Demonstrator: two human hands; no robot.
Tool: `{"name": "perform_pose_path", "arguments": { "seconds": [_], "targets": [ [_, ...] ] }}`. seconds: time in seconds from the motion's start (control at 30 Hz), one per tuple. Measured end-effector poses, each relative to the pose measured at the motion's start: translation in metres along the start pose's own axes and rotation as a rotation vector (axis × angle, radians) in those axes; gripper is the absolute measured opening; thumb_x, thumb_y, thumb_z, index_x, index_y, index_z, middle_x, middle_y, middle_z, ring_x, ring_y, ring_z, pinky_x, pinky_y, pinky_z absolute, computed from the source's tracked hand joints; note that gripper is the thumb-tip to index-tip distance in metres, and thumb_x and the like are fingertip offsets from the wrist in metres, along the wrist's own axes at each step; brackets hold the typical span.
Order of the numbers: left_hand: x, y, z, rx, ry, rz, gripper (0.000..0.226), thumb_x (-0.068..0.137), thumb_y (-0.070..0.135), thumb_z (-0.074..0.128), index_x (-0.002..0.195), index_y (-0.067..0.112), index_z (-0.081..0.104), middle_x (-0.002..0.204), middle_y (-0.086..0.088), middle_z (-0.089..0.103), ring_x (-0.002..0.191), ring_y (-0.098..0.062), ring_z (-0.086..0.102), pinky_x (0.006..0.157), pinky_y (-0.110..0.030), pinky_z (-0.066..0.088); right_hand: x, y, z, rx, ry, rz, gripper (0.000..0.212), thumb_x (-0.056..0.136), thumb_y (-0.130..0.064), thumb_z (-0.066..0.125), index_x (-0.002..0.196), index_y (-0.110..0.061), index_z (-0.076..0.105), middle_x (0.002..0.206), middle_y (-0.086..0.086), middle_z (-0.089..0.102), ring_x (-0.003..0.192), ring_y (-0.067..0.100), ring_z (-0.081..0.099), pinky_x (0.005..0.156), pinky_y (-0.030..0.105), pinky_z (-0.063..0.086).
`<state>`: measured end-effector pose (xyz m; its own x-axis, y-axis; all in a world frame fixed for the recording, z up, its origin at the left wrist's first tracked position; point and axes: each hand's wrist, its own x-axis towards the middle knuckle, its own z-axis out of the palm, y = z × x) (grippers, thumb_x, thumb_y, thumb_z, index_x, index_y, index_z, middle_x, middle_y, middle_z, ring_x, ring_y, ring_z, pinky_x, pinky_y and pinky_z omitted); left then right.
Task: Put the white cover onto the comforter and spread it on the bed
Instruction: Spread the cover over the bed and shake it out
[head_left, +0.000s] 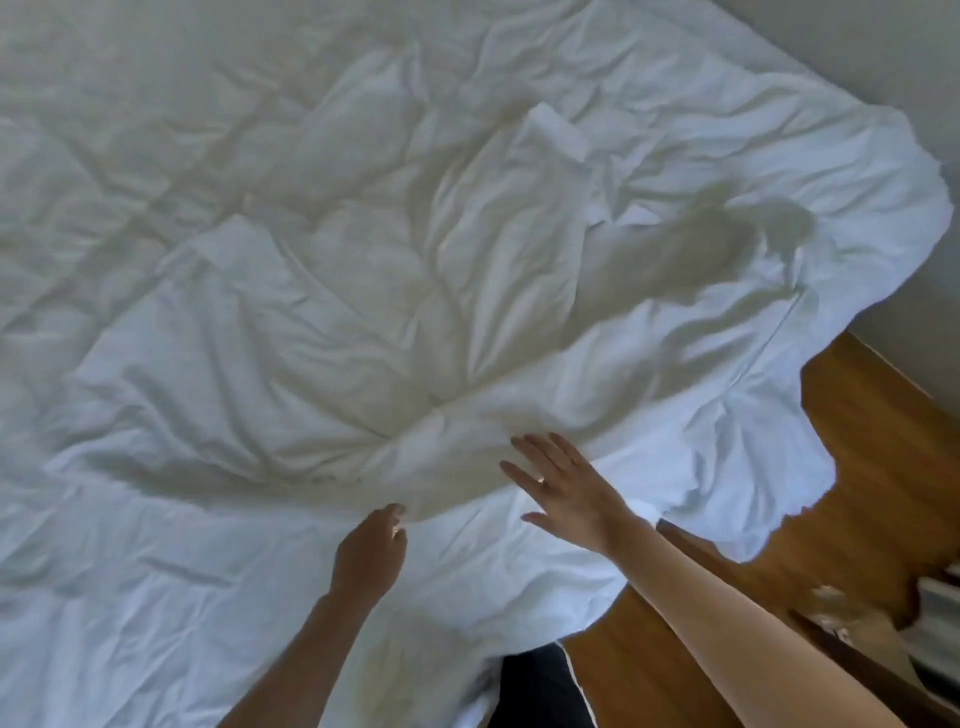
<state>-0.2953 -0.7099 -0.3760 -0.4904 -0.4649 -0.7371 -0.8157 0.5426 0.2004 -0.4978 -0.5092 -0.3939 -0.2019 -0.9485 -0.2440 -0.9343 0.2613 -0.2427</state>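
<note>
A rumpled white cover (322, 322) lies in loose folds across the white comforter (156, 571) that fills the bed. Its near edge bunches up in front of me. My left hand (370, 551) pinches that near edge with curled fingers. My right hand (563, 488) is flat with straight, spread fingers, over the fabric just right of the left hand. Whether it touches the cloth I cannot tell. White fabric hangs over the right side of the bed (779, 441).
Wooden floor (872, 467) shows to the right of the bed, with a pale wall (883, 62) behind it. A dark wooden edge (727, 566) runs under my right forearm. Some white objects (935, 623) sit at the far right.
</note>
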Motion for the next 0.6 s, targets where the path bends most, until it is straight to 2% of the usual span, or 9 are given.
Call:
{"name": "perform_pose_path", "arguments": {
  "seconds": [0.07,0.13,0.2,0.27,0.3,0.37,0.43,0.5,0.6],
  "targets": [
    [-0.002,-0.036,0.013,-0.029,0.077,-0.058,0.037,0.098,0.018,0.047,0.134,0.019,0.05,0.129,-0.004,0.058,0.11,-0.022,0.061,0.091,-0.032,0.046,0.016,-0.018,0.02,-0.167,0.018,-0.074,0.053,0.071,-0.018,0.072,0.123,-0.009,0.064,0.135,0.023,0.054,0.122,0.039,0.054,0.107,0.052,0.037],
    [-0.002,-0.062,0.022,-0.015,0.062,-0.091,0.037,0.098,0.019,0.046,0.136,0.019,0.048,0.13,-0.004,0.056,0.113,-0.022,0.059,0.092,-0.032,0.045,0.03,-0.02,0.028,-0.229,0.065,0.016,0.031,0.074,-0.002,0.059,0.103,-0.004,0.067,0.125,0.025,0.06,0.114,0.042,0.059,0.106,0.053,0.032],
    [-0.003,-0.08,0.031,-0.069,0.007,-0.138,0.036,0.099,0.022,0.045,0.134,0.018,0.049,0.13,-0.004,0.057,0.116,-0.023,0.057,0.093,-0.032,0.042,0.039,-0.013,0.022,-0.194,0.121,0.075,0.018,0.069,0.003,0.067,0.084,-0.007,0.062,0.098,0.018,0.067,0.091,0.037,0.065,0.092,0.047,0.044],
    [-0.011,-0.089,0.037,-0.216,-0.029,-0.211,0.034,0.098,0.022,0.044,0.13,0.016,0.053,0.128,-0.007,0.06,0.116,-0.025,0.056,0.092,-0.031,0.042,0.044,-0.014,0.009,-0.072,0.157,0.1,0.014,0.076,-0.009,0.07,0.08,-0.011,0.057,0.069,0.01,0.062,0.063,0.031,0.062,0.064,0.036,0.051],
    [-0.017,-0.091,0.039,-0.285,-0.03,-0.237,0.034,0.097,0.021,0.044,0.129,0.014,0.055,0.127,-0.008,0.061,0.116,-0.027,0.057,0.091,-0.031,0.042,0.045,-0.019,0.0,0.005,0.175,0.142,0.012,0.086,-0.02,0.061,0.08,-0.011,0.056,0.06,0.008,0.059,0.053,0.03,0.06,0.052,0.031,0.047],
    [-0.029,-0.089,0.04,-0.427,-0.029,-0.286,0.035,0.095,0.025,0.045,0.125,0.012,0.058,0.125,-0.01,0.063,0.114,-0.03,0.059,0.09,-0.031,0.043,0.043,-0.034,-0.024,0.124,0.207,0.277,0.042,0.099,-0.038,0.037,0.074,-0.008,0.054,0.047,0.009,0.052,0.039,0.031,0.054,0.041,0.025,0.035],
    [-0.039,-0.08,0.035,-0.702,-0.028,-0.303,0.045,0.089,0.039,0.046,0.119,0.009,0.06,0.118,-0.012,0.065,0.105,-0.031,0.064,0.09,-0.033,0.048,0.037,-0.048,-0.052,0.218,0.298,0.346,0.047,0.098,-0.04,0.033,0.068,-0.007,0.048,0.042,0.011,0.045,0.037,0.035,0.049,0.043,0.025,0.027],
    [-0.047,-0.064,0.023,-1.153,-0.021,-0.355,0.044,0.097,0.044,0.046,0.117,0.006,0.056,0.108,-0.014,0.066,0.091,-0.029,0.066,0.081,-0.035,0.052,0.025,-0.061,-0.072,0.363,0.278,0.367,0.046,0.096,-0.042,0.032,0.065,-0.009,0.042,0.043,0.008,0.039,0.04,0.036,0.046,0.044,0.029,0.026],
    [-0.05,-0.043,-0.009,-1.889,-0.042,-0.443,0.04,0.102,0.049,0.033,0.123,0.016,0.044,0.116,-0.018,0.059,0.102,-0.033,0.061,0.088,-0.043,0.05,0.003,-0.088,-0.091,0.502,0.191,0.325,0.056,0.094,-0.057,0.029,0.063,-0.012,0.04,0.043,0.0,0.036,0.042,0.025,0.044,0.044,0.027,0.029]
  ]
}}
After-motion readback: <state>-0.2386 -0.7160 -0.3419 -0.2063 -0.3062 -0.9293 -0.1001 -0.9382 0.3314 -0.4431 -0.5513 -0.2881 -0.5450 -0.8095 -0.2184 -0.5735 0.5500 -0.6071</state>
